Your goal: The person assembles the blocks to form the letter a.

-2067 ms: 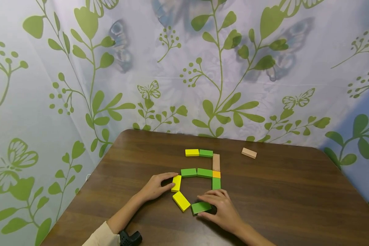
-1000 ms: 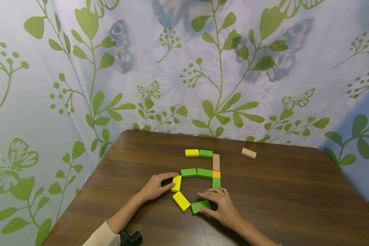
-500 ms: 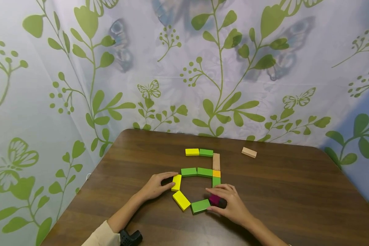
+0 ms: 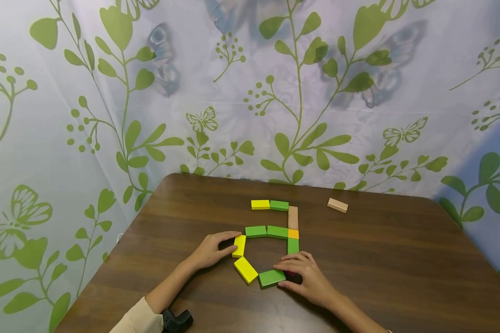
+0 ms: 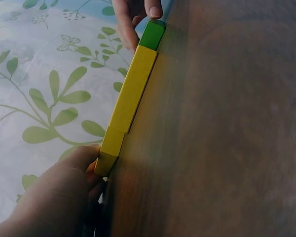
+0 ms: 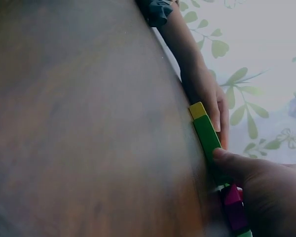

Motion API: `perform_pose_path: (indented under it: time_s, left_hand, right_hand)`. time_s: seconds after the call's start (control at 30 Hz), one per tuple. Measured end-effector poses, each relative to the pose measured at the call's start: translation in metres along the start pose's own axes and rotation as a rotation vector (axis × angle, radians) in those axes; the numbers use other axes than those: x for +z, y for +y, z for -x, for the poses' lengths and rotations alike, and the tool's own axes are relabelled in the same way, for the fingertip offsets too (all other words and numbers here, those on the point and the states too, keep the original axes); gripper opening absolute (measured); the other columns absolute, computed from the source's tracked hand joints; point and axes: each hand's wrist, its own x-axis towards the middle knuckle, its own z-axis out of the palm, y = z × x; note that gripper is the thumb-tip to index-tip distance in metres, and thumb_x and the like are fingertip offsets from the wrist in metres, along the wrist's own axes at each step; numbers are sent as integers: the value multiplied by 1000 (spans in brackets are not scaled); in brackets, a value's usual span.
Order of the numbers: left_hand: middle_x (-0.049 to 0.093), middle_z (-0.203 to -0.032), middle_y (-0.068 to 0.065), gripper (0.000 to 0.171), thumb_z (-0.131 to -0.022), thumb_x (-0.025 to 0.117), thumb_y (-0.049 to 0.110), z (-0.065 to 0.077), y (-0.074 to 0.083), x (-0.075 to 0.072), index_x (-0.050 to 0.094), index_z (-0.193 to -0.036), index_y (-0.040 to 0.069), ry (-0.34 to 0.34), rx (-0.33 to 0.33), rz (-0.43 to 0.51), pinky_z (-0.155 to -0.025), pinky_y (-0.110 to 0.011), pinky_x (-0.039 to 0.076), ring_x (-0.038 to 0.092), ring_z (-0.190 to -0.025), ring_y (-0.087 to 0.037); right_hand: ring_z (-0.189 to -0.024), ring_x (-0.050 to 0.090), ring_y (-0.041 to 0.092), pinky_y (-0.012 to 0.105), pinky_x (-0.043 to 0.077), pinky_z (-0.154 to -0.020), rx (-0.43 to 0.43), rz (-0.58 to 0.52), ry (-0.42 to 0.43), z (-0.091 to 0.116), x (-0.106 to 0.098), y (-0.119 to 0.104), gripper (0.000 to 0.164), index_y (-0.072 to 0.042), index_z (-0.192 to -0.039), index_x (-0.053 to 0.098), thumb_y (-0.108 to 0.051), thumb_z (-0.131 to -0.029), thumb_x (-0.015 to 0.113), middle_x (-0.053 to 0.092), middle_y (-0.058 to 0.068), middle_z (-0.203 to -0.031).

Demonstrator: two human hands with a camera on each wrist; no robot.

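My left hand (image 4: 210, 252) pinches a yellow block (image 4: 239, 246) between thumb and fingertip at the left of the block outline. Below it a second yellow block (image 4: 246, 270) lies slanted, its lower corner right at a green block (image 4: 271, 278). My right hand (image 4: 309, 280) has thumb and fingertip at opposite long sides of that green block's right end. Under the right palm sits a magenta block (image 6: 234, 196), mostly hidden in the head view. Just beyond my right fingers, a green block (image 4: 293, 245) stands in the outline's right column.
Two green blocks (image 4: 256, 231) form the middle row. An orange block (image 4: 293, 234) and a tan block (image 4: 293, 217) continue the column upward to a green and yellow pair (image 4: 270, 205). A loose tan block (image 4: 337, 205) lies back right on the brown table (image 4: 383, 259).
My right hand drew back to the right, baring the magenta block half a second ago. Its fingers have since closed in again on the green block's right end. My left hand stayed put.
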Motion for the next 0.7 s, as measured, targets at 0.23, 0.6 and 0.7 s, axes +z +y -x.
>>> perform_pose_path:
  time_s: [0.23, 0.6, 0.7]
  left_hand:
    - [53, -130, 4, 43, -92, 58, 30, 0, 0, 0, 54, -131, 15, -11, -17, -3, -98, -40, 39, 46, -121, -15]
    - [54, -130, 3, 42, -91, 59, 30, 0, 1, 0, 55, -131, 16, -12, -41, 1, -98, -40, 39, 46, -121, -15]
    - [54, -130, 3, 42, -92, 58, 30, 0, 1, 0, 54, -131, 15, -15, -39, 2, -98, -41, 39, 46, -121, -16]
  right_hand:
    - [-104, 53, 10, 42, 27, -93, -27, 74, 57, -5, 8, -6, 45, -19, -112, 68, -42, -74, 74, 62, -11, -108]
    - [-94, 54, 7, 47, 30, -94, 37, 201, 131, -25, 36, -39, 42, -21, -97, 72, -54, -71, 72, 66, -15, -93]
    - [-90, 55, 8, 50, 31, -93, 45, 241, 149, -28, 40, -44, 42, -21, -91, 72, -57, -68, 72, 66, -14, -88]
